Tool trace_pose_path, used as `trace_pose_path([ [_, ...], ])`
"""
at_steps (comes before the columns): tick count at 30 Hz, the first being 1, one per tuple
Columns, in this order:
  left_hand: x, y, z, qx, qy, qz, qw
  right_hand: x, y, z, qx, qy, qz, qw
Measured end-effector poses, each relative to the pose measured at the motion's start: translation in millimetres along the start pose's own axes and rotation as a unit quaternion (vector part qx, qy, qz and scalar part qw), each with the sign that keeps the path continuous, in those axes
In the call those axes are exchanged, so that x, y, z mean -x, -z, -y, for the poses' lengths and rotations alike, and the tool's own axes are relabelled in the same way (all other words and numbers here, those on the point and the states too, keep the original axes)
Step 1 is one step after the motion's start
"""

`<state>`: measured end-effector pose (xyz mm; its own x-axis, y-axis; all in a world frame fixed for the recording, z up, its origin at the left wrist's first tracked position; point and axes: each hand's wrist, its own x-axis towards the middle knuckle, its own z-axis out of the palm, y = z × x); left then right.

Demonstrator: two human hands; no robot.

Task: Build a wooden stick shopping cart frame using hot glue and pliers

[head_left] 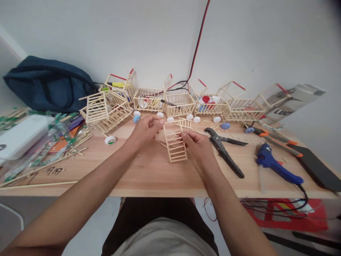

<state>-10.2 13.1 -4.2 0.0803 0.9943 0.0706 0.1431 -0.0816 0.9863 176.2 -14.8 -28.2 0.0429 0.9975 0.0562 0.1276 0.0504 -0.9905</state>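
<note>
Head view: left hand (147, 129) and right hand (198, 142) pinch a bare stick frame (176, 147), no wheels or handle yet; several finished carts (179, 104) stand behind on the table (149, 176).

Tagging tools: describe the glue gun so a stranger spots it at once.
On the wooden table, look right of the person's right hand holding a stick frame, past the black cutters. The glue gun lies near the front edge: the only blue tool, its black cord trailing off the table.
</note>
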Motion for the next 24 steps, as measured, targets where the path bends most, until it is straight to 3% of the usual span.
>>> trace_pose_path([
  [6,0.7,-2.1,-2.2,0.07,0.035,0.05,0.996,-1.9,0.7,-8.5,-0.006,-0.002,0.036,0.999],
  [11,-0.3,-0.2,1.8,0.048,0.034,0.06,0.996,-1.2,-0.2,-12.6,0.011,-0.003,0.069,0.998],
  [18,-1.7,0.2,9.1,0.042,0.049,0.136,0.989,1.6,-1.6,-8.9,0.052,-0.003,0.099,0.994],
  [24,-2.2,0.4,8.2,0.054,0.077,0.117,0.989,-1.3,1.4,-8.6,0.088,0.022,0.073,0.993],
])
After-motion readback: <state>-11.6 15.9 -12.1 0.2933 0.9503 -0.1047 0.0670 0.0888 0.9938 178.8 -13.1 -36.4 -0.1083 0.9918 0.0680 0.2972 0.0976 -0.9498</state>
